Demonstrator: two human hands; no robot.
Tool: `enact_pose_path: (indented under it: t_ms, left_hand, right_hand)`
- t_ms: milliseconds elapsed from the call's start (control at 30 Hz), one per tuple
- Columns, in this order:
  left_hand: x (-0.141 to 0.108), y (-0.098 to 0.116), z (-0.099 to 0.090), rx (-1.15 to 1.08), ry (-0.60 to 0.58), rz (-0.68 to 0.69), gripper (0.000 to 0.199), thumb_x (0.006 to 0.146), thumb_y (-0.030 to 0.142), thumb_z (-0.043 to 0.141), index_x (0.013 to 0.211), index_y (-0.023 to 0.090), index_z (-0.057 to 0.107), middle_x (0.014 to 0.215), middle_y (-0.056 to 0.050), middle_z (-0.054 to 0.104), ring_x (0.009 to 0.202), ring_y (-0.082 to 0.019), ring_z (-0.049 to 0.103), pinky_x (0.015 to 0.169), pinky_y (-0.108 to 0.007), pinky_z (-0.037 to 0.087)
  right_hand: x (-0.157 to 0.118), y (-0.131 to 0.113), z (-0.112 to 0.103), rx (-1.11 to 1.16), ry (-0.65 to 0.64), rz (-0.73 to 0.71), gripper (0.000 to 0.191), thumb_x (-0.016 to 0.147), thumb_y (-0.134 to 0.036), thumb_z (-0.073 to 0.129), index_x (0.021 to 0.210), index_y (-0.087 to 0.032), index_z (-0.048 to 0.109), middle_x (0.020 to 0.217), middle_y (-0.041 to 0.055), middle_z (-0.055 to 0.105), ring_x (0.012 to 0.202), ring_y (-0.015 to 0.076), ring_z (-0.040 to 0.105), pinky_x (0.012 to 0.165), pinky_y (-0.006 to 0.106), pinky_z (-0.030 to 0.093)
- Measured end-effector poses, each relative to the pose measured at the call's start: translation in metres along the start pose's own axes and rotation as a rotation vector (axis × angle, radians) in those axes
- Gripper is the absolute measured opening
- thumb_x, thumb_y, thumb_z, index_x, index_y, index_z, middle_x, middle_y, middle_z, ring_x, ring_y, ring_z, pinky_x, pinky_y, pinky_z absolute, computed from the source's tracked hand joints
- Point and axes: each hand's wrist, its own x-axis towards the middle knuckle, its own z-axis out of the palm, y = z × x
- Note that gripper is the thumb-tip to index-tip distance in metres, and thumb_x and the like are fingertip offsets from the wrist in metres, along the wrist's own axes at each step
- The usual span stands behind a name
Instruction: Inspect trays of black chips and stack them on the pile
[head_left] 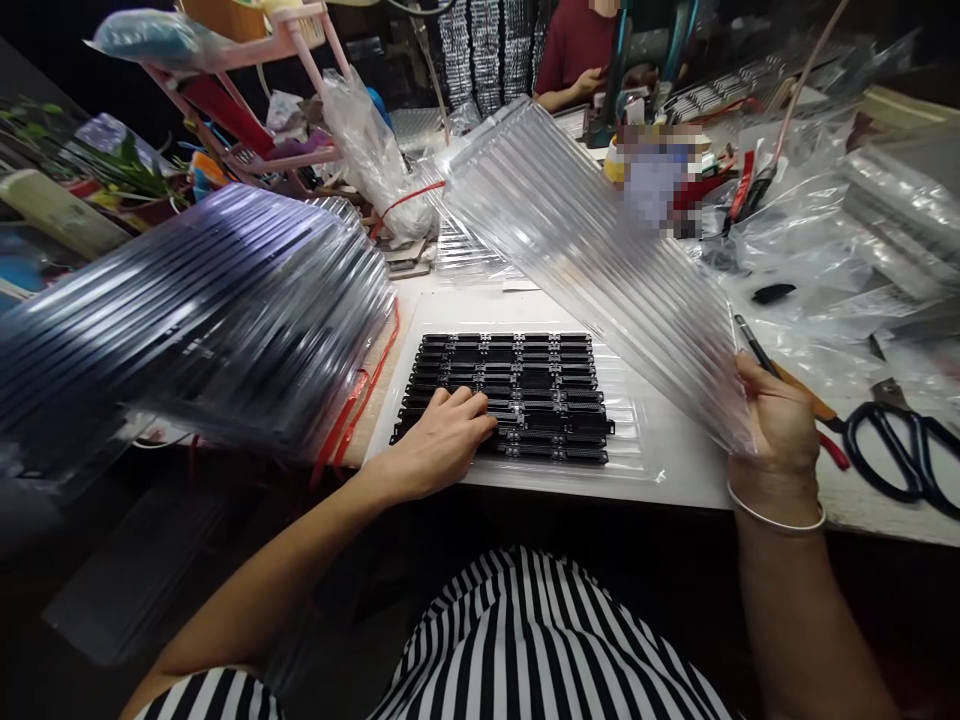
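Note:
Rows of black plastic connector strips [559, 382] lie side by side on a clear plastic tray [630, 440] in front of me. My left hand [442, 440] rests on their lower left part, its fingers bent and closed against a strip; the fingertips and thumb are partly hidden. Off to the right, my right hand [780, 415] grips one corner of a clear ribbed plastic tray [592, 260]. That tray is raised and tilted, reaching up and to the left above the table. Nothing shows in its grooves.
Stacked clear ribbed trays [247, 310] overhang the table's left side beside red straps [349, 420]. Dark-handled scissors [889, 450] lie right of my right hand, near plastic bags [817, 240]. A pink rack [300, 40] stands back left; across the table sits a person [574, 55] in a dark red top.

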Motion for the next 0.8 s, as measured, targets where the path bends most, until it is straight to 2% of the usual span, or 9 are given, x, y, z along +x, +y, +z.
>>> enact_pose_path:
  t_ms: [133, 233, 333, 433, 567, 667, 800]
  left_hand:
    - [0.008, 0.004, 0.000, 0.050, -0.028, 0.002, 0.024, 0.090, 0.013, 0.040, 0.077, 0.015, 0.061, 0.084, -0.007, 0.054, 0.079, -0.019, 0.044, 0.072, -0.036, 0.032]
    - [0.016, 0.010, 0.000, 0.032, 0.042, -0.018, 0.028, 0.092, 0.018, 0.039, 0.073, 0.015, 0.060, 0.082, -0.006, 0.055, 0.079, -0.019, 0.045, 0.072, -0.035, 0.032]
    - [0.024, 0.019, 0.003, -0.065, 0.144, 0.017, 0.025, 0.092, 0.017, 0.039, 0.089, 0.016, 0.064, 0.089, -0.006, 0.056, 0.084, -0.019, 0.045, 0.073, -0.034, 0.033]
    - [0.029, 0.028, 0.010, -0.120, 0.155, 0.082, 0.030, 0.087, 0.007, 0.041, 0.104, 0.017, 0.063, 0.095, -0.008, 0.055, 0.088, -0.019, 0.044, 0.075, -0.034, 0.034]
    - [0.032, 0.031, 0.016, -0.135, 0.156, 0.095, 0.034, 0.084, 0.003, 0.040, 0.105, 0.015, 0.063, 0.095, -0.008, 0.054, 0.087, -0.020, 0.044, 0.074, -0.035, 0.034]
    - [0.038, 0.033, 0.016, -0.169, 0.208, 0.085, 0.033, 0.083, 0.003, 0.040, 0.100, 0.015, 0.065, 0.094, -0.009, 0.054, 0.087, -0.020, 0.043, 0.074, -0.035, 0.034]
    - [0.054, 0.047, 0.019, -0.176, 0.239, 0.109, 0.041, 0.079, 0.001, 0.041, 0.111, 0.018, 0.062, 0.097, -0.009, 0.053, 0.088, -0.021, 0.042, 0.075, -0.035, 0.034]
  right_hand:
    - [0.001, 0.000, 0.001, 0.015, 0.021, 0.013, 0.040, 0.091, -0.010, 0.030, 0.090, -0.008, 0.070, 0.105, 0.0101, 0.070, 0.098, 0.0144, 0.066, 0.088, 0.021, 0.053]
    - [0.000, -0.001, 0.004, 0.035, 0.059, 0.019, 0.042, 0.091, -0.009, 0.028, 0.094, -0.007, 0.069, 0.113, 0.0118, 0.067, 0.103, 0.0162, 0.064, 0.095, 0.024, 0.050]
    - [-0.001, -0.001, 0.008, 0.042, 0.053, 0.035, 0.041, 0.091, -0.008, 0.027, 0.099, -0.007, 0.068, 0.117, 0.0113, 0.065, 0.107, 0.0148, 0.062, 0.099, 0.024, 0.046]
    - [-0.001, -0.001, 0.008, 0.029, 0.042, 0.031, 0.039, 0.090, -0.007, 0.029, 0.100, -0.009, 0.067, 0.118, 0.0092, 0.065, 0.109, 0.0140, 0.061, 0.103, 0.025, 0.043]
    - [-0.001, -0.002, 0.008, 0.016, 0.045, 0.024, 0.034, 0.088, -0.008, 0.036, 0.100, -0.007, 0.067, 0.117, 0.0122, 0.065, 0.110, 0.0167, 0.061, 0.104, 0.027, 0.042]
    - [-0.002, -0.003, 0.008, 0.023, 0.041, 0.023, 0.033, 0.087, -0.008, 0.037, 0.100, -0.007, 0.067, 0.116, 0.0125, 0.065, 0.111, 0.0175, 0.060, 0.105, 0.029, 0.040]
    - [-0.003, -0.004, 0.008, 0.025, 0.040, 0.029, 0.034, 0.088, -0.009, 0.036, 0.099, -0.010, 0.068, 0.111, 0.0093, 0.068, 0.112, 0.0176, 0.060, 0.107, 0.032, 0.038]
